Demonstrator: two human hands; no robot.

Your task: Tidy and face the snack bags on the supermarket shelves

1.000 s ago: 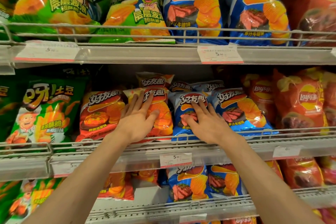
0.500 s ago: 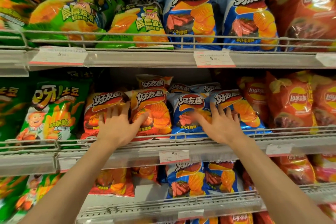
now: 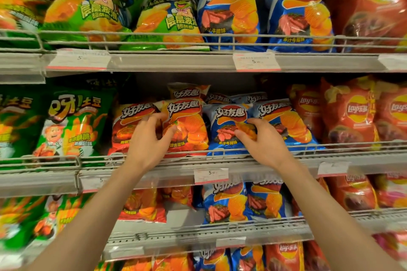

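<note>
On the middle shelf (image 3: 242, 160) stand two orange-red chip bags and two blue chip bags side by side. My left hand (image 3: 149, 138) reaches between the left orange-red bag (image 3: 125, 130) and the right orange-red bag (image 3: 189, 125), its thumb on the right bag's front and its fingers curled at that bag's left edge. My right hand (image 3: 262, 138) pinches the right edge of the left blue bag (image 3: 226, 125), in the gap beside the right blue bag (image 3: 290, 121). More bags of both kinds stand behind, partly hidden.
A wire rail runs along each shelf front, with price tags (image 3: 210, 175) below. Green snack bags (image 3: 72, 125) fill the left, red Lay's bags (image 3: 352, 112) the right. The upper shelf (image 3: 176, 61) holds green, blue and red bags; the lower shelf (image 3: 198, 233) holds more chip bags.
Both hands lay flat on the bag fronts before; now the fingers have curled, the left onto the right orange-red bag's edge, the right onto the left blue bag's edge. The view moved closer.
</note>
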